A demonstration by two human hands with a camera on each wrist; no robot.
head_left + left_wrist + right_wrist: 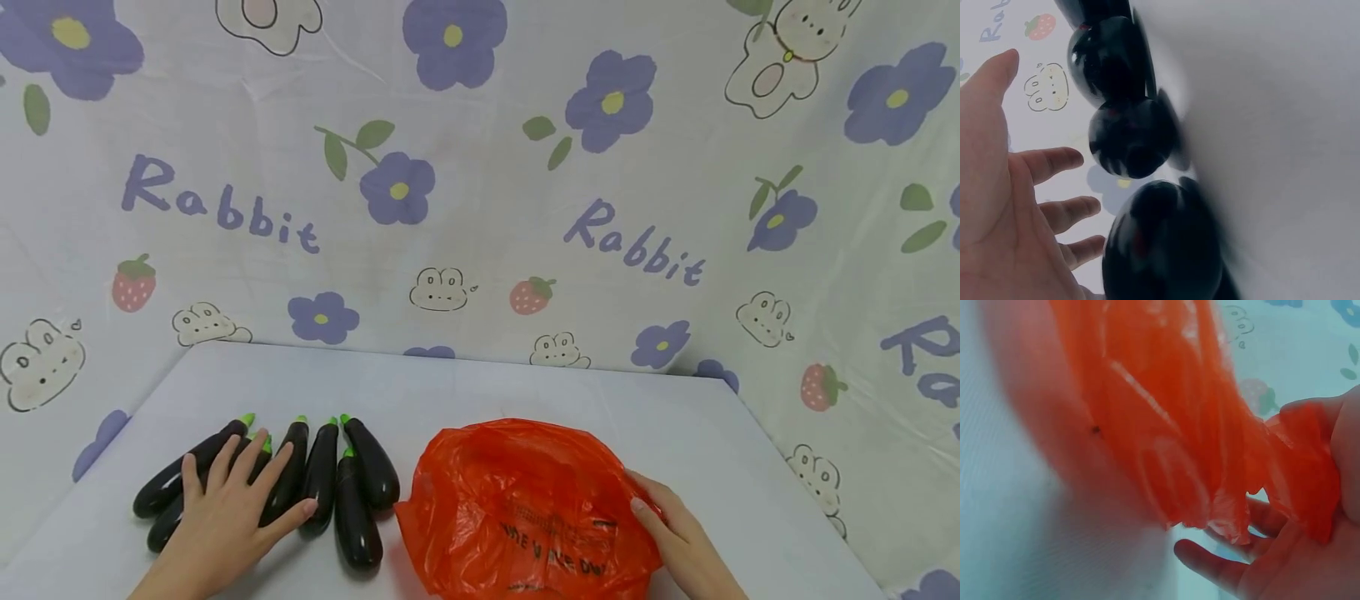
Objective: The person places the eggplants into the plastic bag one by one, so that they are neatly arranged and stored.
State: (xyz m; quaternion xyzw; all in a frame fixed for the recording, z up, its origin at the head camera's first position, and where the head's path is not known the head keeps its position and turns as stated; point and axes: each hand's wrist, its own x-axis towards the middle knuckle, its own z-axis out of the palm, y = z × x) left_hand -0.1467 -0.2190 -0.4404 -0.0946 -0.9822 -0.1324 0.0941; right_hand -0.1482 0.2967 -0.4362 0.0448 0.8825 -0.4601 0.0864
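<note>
Several dark eggplants [358,517] with green stem ends lie in a loose row on the left half of the white table [450,383]. My left hand [225,517] is spread over the leftmost ones, its fingers apart and partly hiding them. In the left wrist view, its fingers are extended beside the rounded ends of the eggplants [1160,244]. Right of the row lies a crumpled red plastic bag [517,500] with dark print. At its right edge my right hand [686,533] grips the plastic between thumb and fingers. Folds of the bag [1154,412] hang from that grip in the right wrist view.
Behind the table hangs a white cloth [480,225] with purple flowers, rabbits and strawberries. The table's far edge meets it. The rightmost eggplants [371,462] lie close to the bag's left side.
</note>
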